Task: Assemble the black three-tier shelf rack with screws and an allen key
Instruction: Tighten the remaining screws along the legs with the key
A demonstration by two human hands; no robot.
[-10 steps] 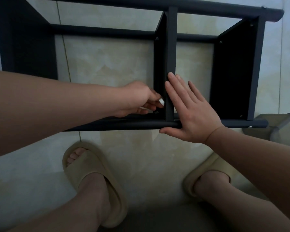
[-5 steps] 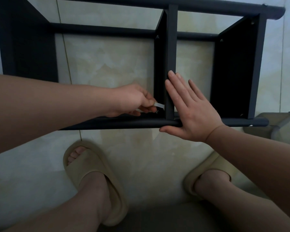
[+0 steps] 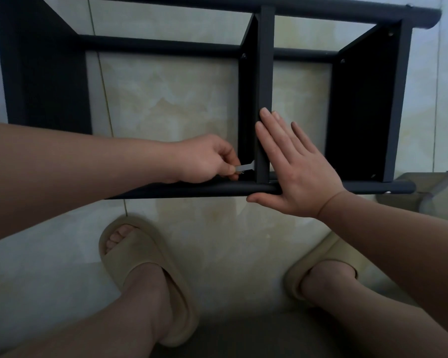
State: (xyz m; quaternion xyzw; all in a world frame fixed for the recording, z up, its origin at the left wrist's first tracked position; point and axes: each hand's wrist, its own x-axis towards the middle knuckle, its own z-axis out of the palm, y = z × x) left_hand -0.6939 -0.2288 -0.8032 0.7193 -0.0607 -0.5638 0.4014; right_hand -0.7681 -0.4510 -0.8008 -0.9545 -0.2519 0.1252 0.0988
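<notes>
Head view: the black shelf rack [image 3: 265, 73] lies on its side on the tiled floor [image 3: 166, 104]. Left hand [image 3: 204, 160] pinches the allen key [image 3: 245, 167] at the middle shelf's near corner, presumably tightening a screw, while the flat, straight-fingered right hand [image 3: 295, 171] braces that shelf.

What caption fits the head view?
Left hand holds allen key at rack; right hand presses flat on its middle shelf.
</notes>
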